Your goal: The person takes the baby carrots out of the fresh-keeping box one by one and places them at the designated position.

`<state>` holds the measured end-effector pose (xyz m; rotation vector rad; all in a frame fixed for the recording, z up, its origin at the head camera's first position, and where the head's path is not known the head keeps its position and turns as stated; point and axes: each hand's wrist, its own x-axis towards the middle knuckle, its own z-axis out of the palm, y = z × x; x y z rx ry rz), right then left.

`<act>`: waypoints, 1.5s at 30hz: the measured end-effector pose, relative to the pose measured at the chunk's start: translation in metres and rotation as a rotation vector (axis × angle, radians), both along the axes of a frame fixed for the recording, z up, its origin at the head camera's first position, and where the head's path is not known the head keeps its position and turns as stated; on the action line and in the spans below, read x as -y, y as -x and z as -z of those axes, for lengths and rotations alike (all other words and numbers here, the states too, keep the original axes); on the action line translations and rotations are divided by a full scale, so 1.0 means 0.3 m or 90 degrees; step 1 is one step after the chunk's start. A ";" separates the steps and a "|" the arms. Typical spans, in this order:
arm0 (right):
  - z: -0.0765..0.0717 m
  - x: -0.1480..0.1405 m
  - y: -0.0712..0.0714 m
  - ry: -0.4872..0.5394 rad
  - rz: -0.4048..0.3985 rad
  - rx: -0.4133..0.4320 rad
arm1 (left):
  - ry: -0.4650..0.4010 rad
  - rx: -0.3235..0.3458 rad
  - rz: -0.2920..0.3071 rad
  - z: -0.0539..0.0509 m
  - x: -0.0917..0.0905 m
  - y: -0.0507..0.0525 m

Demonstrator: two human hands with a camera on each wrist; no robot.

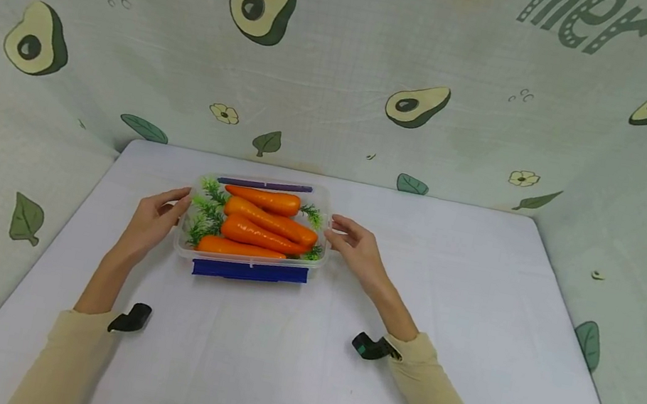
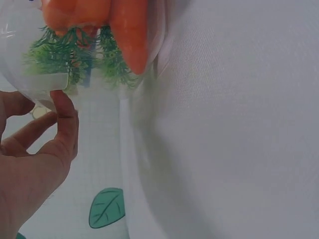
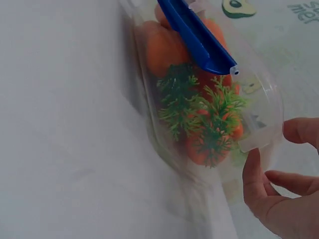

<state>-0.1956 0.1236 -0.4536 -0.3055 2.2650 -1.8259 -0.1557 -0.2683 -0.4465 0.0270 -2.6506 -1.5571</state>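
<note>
A clear plastic container (image 1: 181, 249) with blue side clips (image 1: 249, 270) lies on the white table, several orange carrots (image 1: 270, 223) with green leafy tops inside it. At its left end my left hand (image 1: 147, 225) holds the rim; the left wrist view shows the fingertips of this hand (image 2: 40, 159) at the end tab of the container (image 2: 14, 50). My right hand (image 1: 361, 255) holds the opposite end, thumb and fingers bent at the edge. In the right wrist view one finger of that hand (image 3: 286, 194) is under the tab of the container (image 3: 264, 117).
The white tabletop (image 1: 268, 366) spreads around the container. A pale cloth (image 1: 337, 53) printed with avocados, leaves and flowers hangs behind and at both sides. Small black devices (image 1: 130, 318) (image 1: 371, 347) sit by the two sleeve cuffs.
</note>
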 end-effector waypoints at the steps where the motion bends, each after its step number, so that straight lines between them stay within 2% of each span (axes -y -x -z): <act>1: -0.003 0.000 0.001 0.008 0.001 0.010 | 0.001 -0.001 0.001 0.000 0.000 0.001; 10: -0.012 -0.015 0.003 0.038 0.004 0.064 | -0.008 -0.015 0.006 -0.003 -0.002 0.012; 14: -0.015 -0.023 -0.001 0.043 0.009 0.076 | -0.030 -0.015 0.011 -0.010 -0.010 0.012; 19: -0.020 -0.038 -0.010 0.044 0.012 0.081 | -0.052 -0.016 0.024 -0.010 -0.021 0.011; 30: -0.023 -0.079 -0.028 0.039 0.016 0.091 | -0.051 -0.012 0.035 0.004 -0.050 0.015; 45: -0.022 -0.152 -0.058 0.021 0.029 0.113 | -0.062 0.005 0.060 0.003 -0.107 0.018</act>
